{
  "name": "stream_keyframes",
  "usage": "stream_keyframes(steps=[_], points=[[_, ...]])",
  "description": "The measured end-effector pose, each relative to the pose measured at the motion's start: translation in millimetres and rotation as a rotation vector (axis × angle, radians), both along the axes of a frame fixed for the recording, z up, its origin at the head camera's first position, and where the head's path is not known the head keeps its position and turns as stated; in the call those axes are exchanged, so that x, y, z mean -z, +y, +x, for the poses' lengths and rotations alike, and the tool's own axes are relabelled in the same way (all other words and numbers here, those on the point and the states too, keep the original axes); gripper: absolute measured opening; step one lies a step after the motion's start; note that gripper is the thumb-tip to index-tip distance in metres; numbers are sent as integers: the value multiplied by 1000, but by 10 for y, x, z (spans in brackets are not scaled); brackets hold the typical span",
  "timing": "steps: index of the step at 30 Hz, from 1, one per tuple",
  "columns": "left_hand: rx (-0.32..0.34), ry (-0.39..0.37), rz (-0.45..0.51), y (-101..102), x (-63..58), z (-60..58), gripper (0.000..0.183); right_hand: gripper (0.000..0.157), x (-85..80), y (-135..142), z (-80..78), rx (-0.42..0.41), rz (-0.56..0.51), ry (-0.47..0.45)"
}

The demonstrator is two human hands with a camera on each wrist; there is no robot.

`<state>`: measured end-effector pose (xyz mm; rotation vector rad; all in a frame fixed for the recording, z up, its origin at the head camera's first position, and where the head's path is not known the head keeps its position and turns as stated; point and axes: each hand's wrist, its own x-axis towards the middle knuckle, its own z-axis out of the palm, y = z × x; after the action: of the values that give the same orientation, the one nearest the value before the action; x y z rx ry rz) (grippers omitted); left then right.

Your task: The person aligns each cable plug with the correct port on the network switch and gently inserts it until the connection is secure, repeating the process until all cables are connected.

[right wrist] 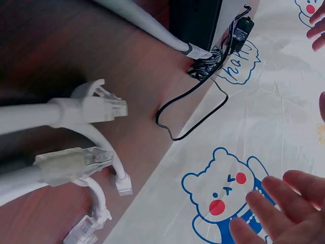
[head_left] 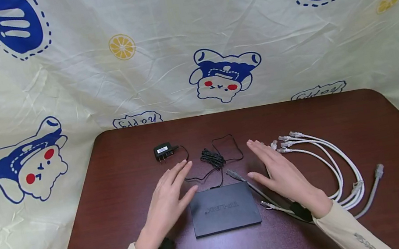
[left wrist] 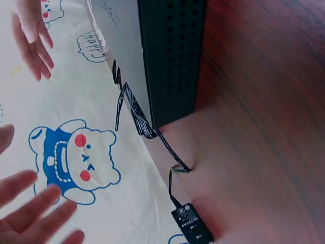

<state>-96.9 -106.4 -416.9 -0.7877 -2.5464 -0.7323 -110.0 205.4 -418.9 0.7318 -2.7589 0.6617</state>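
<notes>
A flat dark box with TP-LINK lettering (head_left: 226, 217), with rows of vent holes along its side in the left wrist view, lies between the two hands. My left hand (head_left: 166, 199) hovers at its left, fingers straight and thumb apart, holding nothing. On the other side my right hand (head_left: 282, 176) is likewise extended and empty, above a grey network cable (head_left: 261, 193). Behind the box sits a bundled black cord (head_left: 211, 158), running to a black power adapter (head_left: 163, 151). White network cables (head_left: 343, 157) curve beside the right hand; their clear plugs (right wrist: 104, 108) show closely in the right wrist view.
The brown table (head_left: 125, 155) has its far edge against a pale cloth (head_left: 159, 78) printed with cartoon bears. A grey cable end (head_left: 378, 173) points away at the right. A black wrist band (head_left: 300, 212) sits on the right wrist.
</notes>
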Motion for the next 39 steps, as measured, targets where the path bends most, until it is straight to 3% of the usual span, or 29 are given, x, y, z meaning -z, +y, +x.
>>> stream_keyframes(steps=[6,13,22,28,39], points=[[56,-37,24,-88,-12,39,61,80,-10,36,58,-9,-37,-100],[146,-165,71,-205,5,86,64,84,29,64,85,-82,-76,-150],[187,-326,119,-289,51,150,70,92,120,87,175,-142,-61,-190],[216,-404,79,-310,118,195,81,97,184,92,254,-188,-16,-202],[257,-526,-76,-319,192,282,93,101,255,60,343,-235,63,-168]])
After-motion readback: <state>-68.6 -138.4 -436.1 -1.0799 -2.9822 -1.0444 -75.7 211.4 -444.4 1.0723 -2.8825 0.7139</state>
